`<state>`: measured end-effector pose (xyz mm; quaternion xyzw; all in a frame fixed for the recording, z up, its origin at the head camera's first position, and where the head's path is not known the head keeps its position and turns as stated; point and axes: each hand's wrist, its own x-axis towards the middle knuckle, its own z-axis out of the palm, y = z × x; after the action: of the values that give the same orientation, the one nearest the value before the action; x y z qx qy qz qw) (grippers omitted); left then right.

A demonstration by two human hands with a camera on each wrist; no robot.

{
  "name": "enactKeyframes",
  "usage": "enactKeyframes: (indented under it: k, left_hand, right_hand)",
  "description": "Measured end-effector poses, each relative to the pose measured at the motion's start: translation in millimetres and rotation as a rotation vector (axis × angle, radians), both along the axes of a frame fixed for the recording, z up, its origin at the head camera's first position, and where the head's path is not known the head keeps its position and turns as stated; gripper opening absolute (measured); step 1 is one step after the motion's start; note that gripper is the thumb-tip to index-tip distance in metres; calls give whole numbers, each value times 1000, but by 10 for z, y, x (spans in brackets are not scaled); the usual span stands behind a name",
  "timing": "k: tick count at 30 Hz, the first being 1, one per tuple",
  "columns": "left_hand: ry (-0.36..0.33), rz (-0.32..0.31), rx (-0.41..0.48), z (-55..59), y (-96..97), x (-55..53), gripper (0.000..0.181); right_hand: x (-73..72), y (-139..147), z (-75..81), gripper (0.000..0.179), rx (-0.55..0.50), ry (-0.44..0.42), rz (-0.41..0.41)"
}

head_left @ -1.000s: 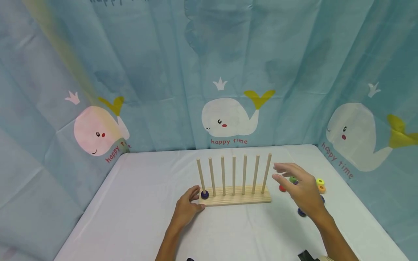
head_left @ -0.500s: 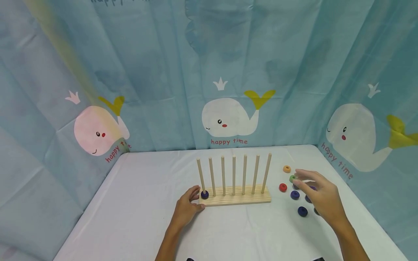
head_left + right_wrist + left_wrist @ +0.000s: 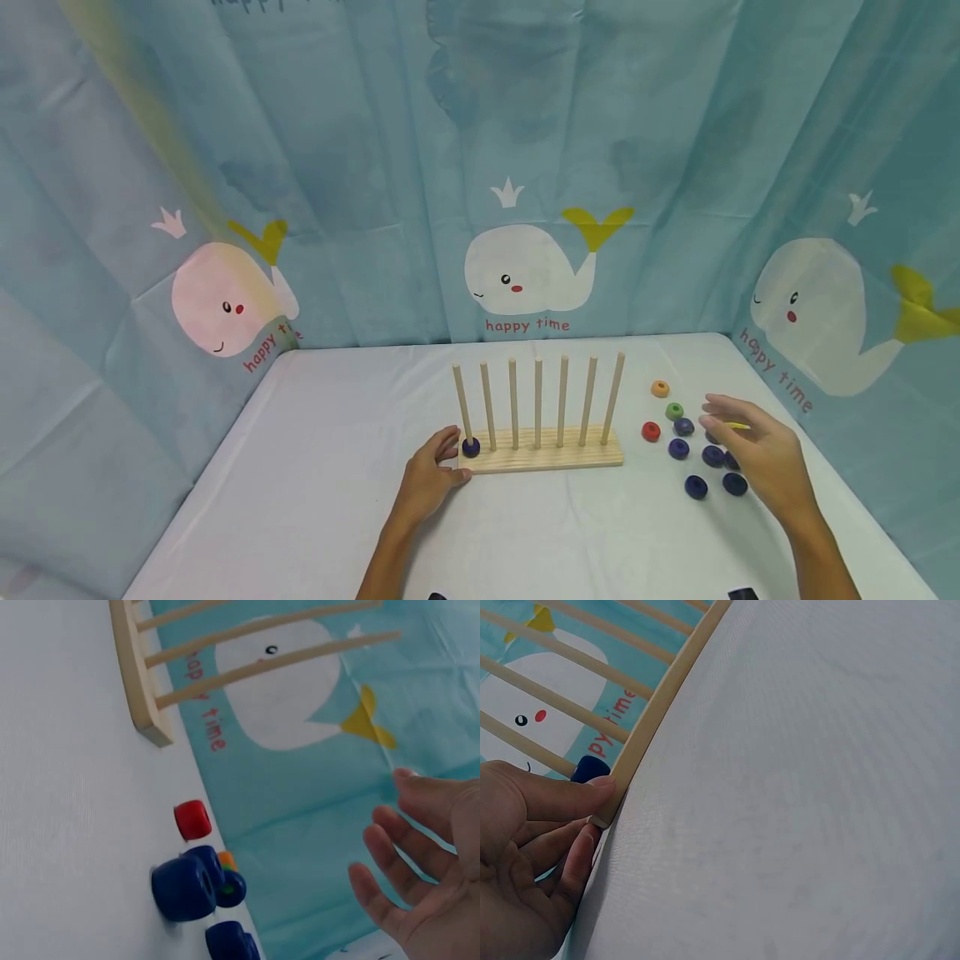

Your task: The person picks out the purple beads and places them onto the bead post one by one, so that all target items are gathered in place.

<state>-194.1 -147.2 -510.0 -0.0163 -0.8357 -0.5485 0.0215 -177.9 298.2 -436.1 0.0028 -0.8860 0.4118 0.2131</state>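
Note:
A wooden peg rack (image 3: 551, 458) with a row of upright pegs stands mid-table. One dark blue bead (image 3: 470, 448) sits low on its leftmost peg. My left hand (image 3: 429, 483) holds the left end of the rack's base between thumb and fingers, as the left wrist view shows close up. Over the loose beads at the right hovers my right hand (image 3: 765, 458), fingers slightly bent with nothing between them. Under and beside it lie several dark blue beads (image 3: 696, 487), and a yellow bead (image 3: 738, 426) is mostly hidden behind the hand.
Left of the blue beads lies a red bead (image 3: 651, 432); farther back are a green bead (image 3: 674, 411) and an orange bead (image 3: 660, 389). A white cloth covers the table (image 3: 315, 467). A blue curtain (image 3: 375, 208) with whale prints hangs behind and along both sides.
My right hand has moved right and lower, from beside the rack to over the beads, uncovering the orange and several blue ones. The left hand and rack have stayed in place.

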Motion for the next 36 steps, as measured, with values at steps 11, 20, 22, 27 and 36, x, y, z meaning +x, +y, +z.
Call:
enactKeyframes:
  k: [11, 20, 22, 27, 36]
  left_hand:
    - [-9, -5, 10, -4, 4, -20, 74]
    - [-11, -14, 17, -21, -12, -21, 75]
    - [-13, -18, 19, -25, -14, -20, 75]
    - [-14, -26, 26, -25, -21, -18, 75]
    - [-13, -9, 17, -4, -14, -29, 75]
  right_hand:
    - [-22, 278, -132, 54, 43, -109, -65]
    - [-17, 455, -205, 69, -20, -224, -80]
    - [-20, 491, -216, 72, -32, -246, -74]
    - [-32, 563, -250, 69, -23, -277, -42]
    - [-45, 624, -309, 70, 24, -348, 21]
